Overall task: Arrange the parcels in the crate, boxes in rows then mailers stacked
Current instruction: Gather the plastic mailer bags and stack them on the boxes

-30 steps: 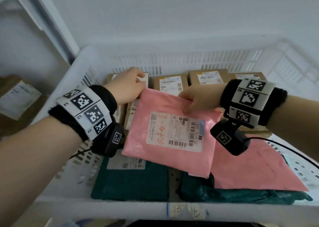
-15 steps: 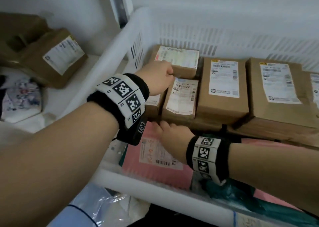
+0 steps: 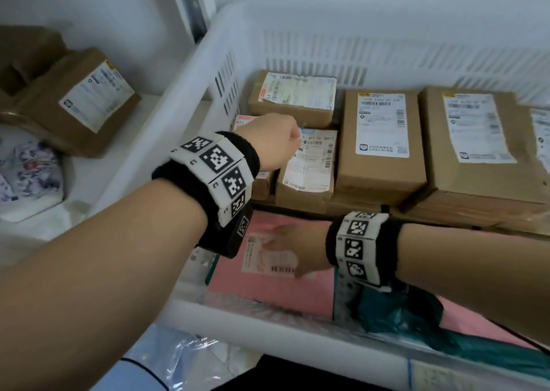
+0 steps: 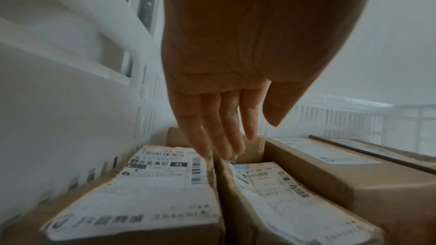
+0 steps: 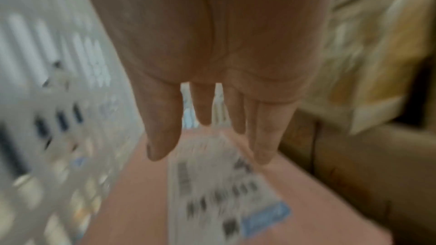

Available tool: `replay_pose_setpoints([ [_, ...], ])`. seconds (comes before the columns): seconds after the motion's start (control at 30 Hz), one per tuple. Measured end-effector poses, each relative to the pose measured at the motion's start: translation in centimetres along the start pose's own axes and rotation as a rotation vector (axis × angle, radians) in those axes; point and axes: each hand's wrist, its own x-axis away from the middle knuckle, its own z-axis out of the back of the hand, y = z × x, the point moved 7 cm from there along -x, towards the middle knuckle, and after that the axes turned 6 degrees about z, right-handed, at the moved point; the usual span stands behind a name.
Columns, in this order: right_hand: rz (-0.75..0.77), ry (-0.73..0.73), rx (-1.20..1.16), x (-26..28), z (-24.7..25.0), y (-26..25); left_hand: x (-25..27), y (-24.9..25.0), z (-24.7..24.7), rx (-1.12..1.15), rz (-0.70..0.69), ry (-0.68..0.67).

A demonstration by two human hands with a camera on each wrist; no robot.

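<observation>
The white crate (image 3: 190, 72) holds brown boxes (image 3: 384, 140) in rows at the far side. The pink mailer (image 3: 268, 283), held up by both hands a second ago, now lies flat at the near left, so stacking has begun. The right hand (image 3: 300, 248) hovers over it, fingers spread, seemingly just released. The left hand (image 3: 270, 140), fingers straight, touches the small boxes' gap.

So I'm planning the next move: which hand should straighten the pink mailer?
Right hand: it hovers open over the pink mailer. The left hand is over the small boxes.
</observation>
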Motion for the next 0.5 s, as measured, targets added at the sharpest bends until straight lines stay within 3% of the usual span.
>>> replay_pose_setpoints([
  [0.13,-0.120,0.095,-0.127,7.1,4.1,3.7,1.0,2.8,0.3,-0.036,-0.089,0.050],
  [0.27,-0.326,0.235,-0.283,13.3,4.8,8.4,2.2,8.1,-1.5,-0.135,-0.280,0.018],
  [0.37,-0.436,0.336,-0.319,17.3,3.7,10.6,3.2,12.8,-4.7,-0.215,-0.460,-0.092],
  [0.5,-0.493,0.393,-0.318,19.9,2.4,10.8,5.2,17.1,-10.3,-0.326,-0.682,-0.376],
])
